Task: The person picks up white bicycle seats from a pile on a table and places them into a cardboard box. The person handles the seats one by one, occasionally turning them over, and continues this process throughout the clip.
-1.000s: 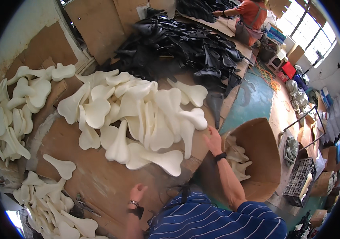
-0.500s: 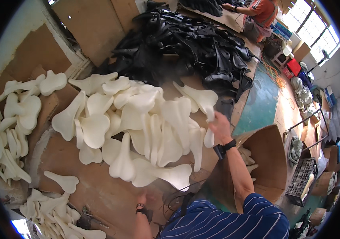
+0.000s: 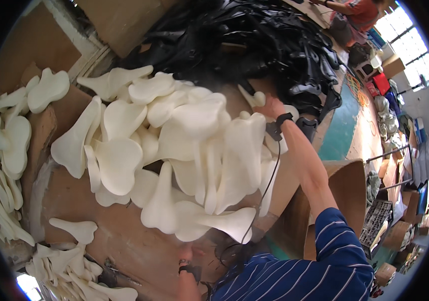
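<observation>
Brown worktable point(image 3: 124, 241): right hand point(image 3: 270, 107) grips white foam piece point(image 3: 252, 96).

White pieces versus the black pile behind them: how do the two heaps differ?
The white pieces are pale, matte and spread loosely across the brown table; the black pile is dark, glossy and heaped tight farther back. The right hand holds a white piece; nothing touches the black pile. Both are flat cut shapes.

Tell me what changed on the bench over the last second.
The right hand rose from the brown box at the bench's right edge, carrying a white foam piece, and reached to the far side of the white pile. The left hand stayed low at the near edge. The black pile and side stacks lie unchanged.
</observation>
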`<state>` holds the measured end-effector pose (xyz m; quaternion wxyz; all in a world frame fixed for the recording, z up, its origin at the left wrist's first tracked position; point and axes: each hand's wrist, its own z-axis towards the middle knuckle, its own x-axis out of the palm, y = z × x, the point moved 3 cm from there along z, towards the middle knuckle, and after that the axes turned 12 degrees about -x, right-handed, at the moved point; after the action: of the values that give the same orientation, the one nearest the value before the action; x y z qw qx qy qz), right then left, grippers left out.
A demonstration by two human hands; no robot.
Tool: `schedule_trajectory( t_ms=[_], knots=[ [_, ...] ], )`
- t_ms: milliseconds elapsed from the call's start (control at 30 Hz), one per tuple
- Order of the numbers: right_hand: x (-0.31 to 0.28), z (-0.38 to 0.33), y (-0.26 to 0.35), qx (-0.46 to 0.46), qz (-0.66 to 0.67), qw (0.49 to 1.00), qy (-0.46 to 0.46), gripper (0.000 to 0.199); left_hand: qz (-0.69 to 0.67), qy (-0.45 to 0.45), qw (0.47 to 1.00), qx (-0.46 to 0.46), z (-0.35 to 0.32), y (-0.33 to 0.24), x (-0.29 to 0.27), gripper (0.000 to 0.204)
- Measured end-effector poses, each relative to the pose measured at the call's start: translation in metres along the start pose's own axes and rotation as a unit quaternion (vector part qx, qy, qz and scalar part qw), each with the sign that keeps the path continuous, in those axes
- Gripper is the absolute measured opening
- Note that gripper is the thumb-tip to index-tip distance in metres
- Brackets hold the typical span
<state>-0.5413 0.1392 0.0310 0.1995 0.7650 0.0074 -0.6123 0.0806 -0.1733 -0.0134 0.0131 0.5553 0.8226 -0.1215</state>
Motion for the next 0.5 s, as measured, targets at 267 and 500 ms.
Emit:
schedule_trajectory(
  t_ms=[267, 500],
  knots=[
    [0.025, 0.020, 0.018, 0.039, -0.065, 0.996, 0.038, 0.079, -0.041, 0.017, 0.998, -0.046, 0.025, 0.030, -0.008, 0.069],
    [-0.028, -0.010, 0.031, 0.058, 0.102, 0.993, 0.032, 0.070, -0.052, 0.045, 0.996, -0.053, 0.038, 0.044, -0.008, 0.070]
  ],
)
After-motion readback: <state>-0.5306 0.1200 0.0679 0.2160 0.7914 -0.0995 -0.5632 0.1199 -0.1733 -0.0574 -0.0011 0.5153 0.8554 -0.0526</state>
